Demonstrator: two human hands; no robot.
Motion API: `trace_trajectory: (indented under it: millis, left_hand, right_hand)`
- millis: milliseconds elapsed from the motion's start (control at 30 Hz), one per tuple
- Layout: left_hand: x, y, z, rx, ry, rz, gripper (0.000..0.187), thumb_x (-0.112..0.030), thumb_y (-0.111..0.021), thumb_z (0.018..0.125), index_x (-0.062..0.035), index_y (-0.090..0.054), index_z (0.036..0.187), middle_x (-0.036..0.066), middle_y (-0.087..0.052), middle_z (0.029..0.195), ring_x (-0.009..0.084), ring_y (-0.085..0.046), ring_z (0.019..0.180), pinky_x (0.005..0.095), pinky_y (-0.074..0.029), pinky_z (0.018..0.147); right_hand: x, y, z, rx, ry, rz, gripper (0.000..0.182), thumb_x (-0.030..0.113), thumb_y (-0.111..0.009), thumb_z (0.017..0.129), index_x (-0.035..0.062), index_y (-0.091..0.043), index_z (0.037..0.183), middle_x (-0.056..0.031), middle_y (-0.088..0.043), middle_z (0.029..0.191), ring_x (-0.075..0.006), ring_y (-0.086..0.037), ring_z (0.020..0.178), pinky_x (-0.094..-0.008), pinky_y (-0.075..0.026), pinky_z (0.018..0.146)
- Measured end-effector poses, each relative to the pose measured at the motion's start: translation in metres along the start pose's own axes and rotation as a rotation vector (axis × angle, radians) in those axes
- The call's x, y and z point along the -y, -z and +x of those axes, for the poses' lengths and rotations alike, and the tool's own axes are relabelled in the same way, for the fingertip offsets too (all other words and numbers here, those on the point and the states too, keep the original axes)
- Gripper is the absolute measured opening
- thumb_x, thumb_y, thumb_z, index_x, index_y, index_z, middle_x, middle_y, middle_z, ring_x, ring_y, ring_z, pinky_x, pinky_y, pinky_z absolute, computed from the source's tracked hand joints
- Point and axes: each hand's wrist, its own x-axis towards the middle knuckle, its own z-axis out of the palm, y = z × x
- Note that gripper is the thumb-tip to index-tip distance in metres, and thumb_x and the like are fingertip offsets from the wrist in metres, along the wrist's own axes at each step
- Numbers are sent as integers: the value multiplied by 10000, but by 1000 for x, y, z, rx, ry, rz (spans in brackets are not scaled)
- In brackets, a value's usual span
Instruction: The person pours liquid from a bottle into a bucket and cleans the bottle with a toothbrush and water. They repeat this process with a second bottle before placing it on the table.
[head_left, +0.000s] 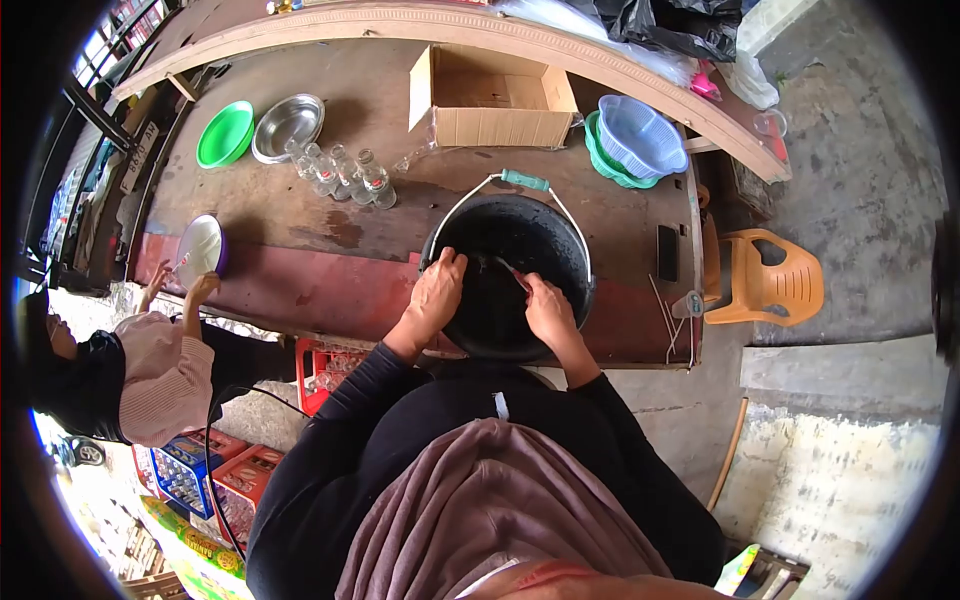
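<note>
A large black bucket (575, 225) stands in front of me on the table, its wire handle raised with a teal grip (525, 180). Over the bucket's left side, my left hand (436, 298) has its fingers curled; what they hold, if anything, is hard to see against the dark inside. My right hand (550, 312) is closed over the right half of the bucket, around a thin reddish object (521, 280) that points toward the left hand. Beyond the bucket, to the left, several clear glass bottles (374, 180) stand upright in a row.
A green basin (226, 134), a metal bowl (289, 128), a cardboard box (500, 125) and a blue plastic basket (640, 135) sit farther back. A phone (667, 253) lies right. Another person (160, 365) at left handles a bowl (202, 250). An orange chair (770, 278) stands right.
</note>
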Motion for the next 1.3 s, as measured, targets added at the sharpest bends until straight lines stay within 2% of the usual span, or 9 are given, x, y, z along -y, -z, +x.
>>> trace_trajectory:
  millis: [100, 300, 467, 667, 800, 933, 1100, 1200, 1300]
  left_hand:
    - [-3, -2, 3, 10, 40, 20, 224, -66, -639, 812, -12, -516, 992, 206, -540, 1000, 421, -622, 828, 498, -513, 704]
    - [-11, -2, 3, -17, 68, 67, 248, -111, -666, 824, 0, -507, 978, 213, -557, 951, 413, -625, 799, 478, -517, 681]
    - [1, -9, 3, -27, 73, 55, 261, -102, -680, 806, 2, -506, 971, 211, -565, 929, 407, -623, 805, 473, -517, 694]
    - [4, -7, 5, 3, -27, 157, 253, -101, -687, 786, 22, -531, 942, 230, -582, 930, 382, -650, 782, 449, -535, 692]
    - [-1, -7, 3, 17, 1, 122, 238, -133, -689, 811, 27, -551, 920, 236, -581, 935, 397, -645, 792, 459, -529, 689]
    - [-4, -5, 5, -34, 46, 90, 236, -160, -684, 837, 19, -555, 923, 239, -586, 920, 417, -636, 793, 469, -524, 682]
    - [-2, -8, 11, -102, 75, 48, 217, -146, -692, 828, 2, -560, 915, 231, -595, 898, 424, -628, 793, 480, -517, 688]
    - [-4, -4, 11, -87, 69, 39, 224, -126, -706, 811, 1, -558, 920, 221, -600, 894, 425, -624, 813, 485, -510, 702]
    - [-6, 0, 12, -70, 34, 23, 251, -116, -728, 786, 5, -560, 929, 211, -604, 892, 421, -621, 836, 483, -505, 714]
  right_hand:
    - [31, 17, -15, -18, 96, 315, 248, 78, -505, 916, 97, -539, 1160, -202, -629, 949, -421, -629, 861, -507, -504, 749]
    - [19, 15, -7, 30, 1, 15, 272, 42, -490, 915, 65, -540, 1181, -221, -633, 936, -432, -622, 858, -508, -494, 760]
    - [34, 22, -22, -39, 214, 312, 295, 54, -486, 906, 67, -528, 1198, -215, -614, 928, -419, -631, 818, -509, -512, 725]
    - [10, 14, -7, -9, 41, 46, 287, 40, -479, 900, 64, -543, 1179, -228, -620, 913, -422, -635, 829, -502, -517, 719]
    - [35, 22, -21, -106, 310, 275, 298, 63, -480, 920, 75, -550, 1210, -209, -625, 918, -404, -643, 820, -483, -523, 721]
    - [9, 18, -5, -6, 24, 51, 290, 84, -470, 925, 52, -564, 1197, -201, -629, 928, -396, -646, 820, -482, -532, 702]
    - [21, 19, -16, -77, 325, 283, 290, 93, -485, 918, 70, -567, 1195, -208, -632, 935, -391, -658, 818, -478, -541, 690]
    - [12, 21, -6, 26, 30, 113, 338, 51, -501, 887, 94, -567, 1217, -198, -646, 937, -395, -645, 850, -473, -534, 740]
    - [0, 23, -1, -20, 60, 166, 318, 31, -500, 882, 72, -566, 1190, -202, -642, 940, -401, -643, 839, -487, -528, 724]
